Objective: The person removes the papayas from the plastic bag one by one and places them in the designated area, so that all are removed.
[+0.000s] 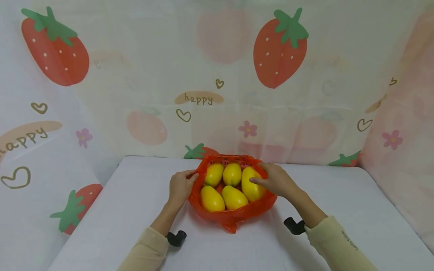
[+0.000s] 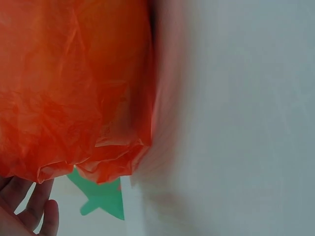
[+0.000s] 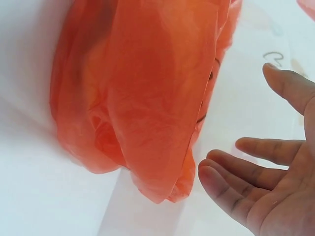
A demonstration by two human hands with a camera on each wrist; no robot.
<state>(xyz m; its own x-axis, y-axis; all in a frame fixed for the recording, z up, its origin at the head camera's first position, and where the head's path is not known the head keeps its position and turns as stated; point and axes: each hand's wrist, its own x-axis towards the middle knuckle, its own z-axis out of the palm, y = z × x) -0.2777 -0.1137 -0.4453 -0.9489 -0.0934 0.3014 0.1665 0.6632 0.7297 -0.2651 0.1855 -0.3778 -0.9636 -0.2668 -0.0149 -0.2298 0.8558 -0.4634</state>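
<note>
A red plastic bag (image 1: 234, 216) stands with its mouth spread wide on the white table. Inside lie several yellow mangoes (image 1: 235, 198), in two rough rows. At the bag's left rim, my left hand (image 1: 181, 187) pinches the plastic between thumb and fingers; in the left wrist view part of its fingers (image 2: 35, 209) is hidden by the bag. My right hand (image 1: 278, 180) is over the right rim, its thumb in front of the right-hand mango (image 1: 252, 184). The right wrist view shows its fingers (image 3: 246, 167) spread, apart from the bag, holding nothing.
The white table (image 1: 142, 199) spreads out around the bag. Behind it hangs a curtain (image 1: 223, 124) printed with strawberries, hearts and flowers, close to the bag's back. Black wrist devices (image 1: 295, 226) sit at both sleeves.
</note>
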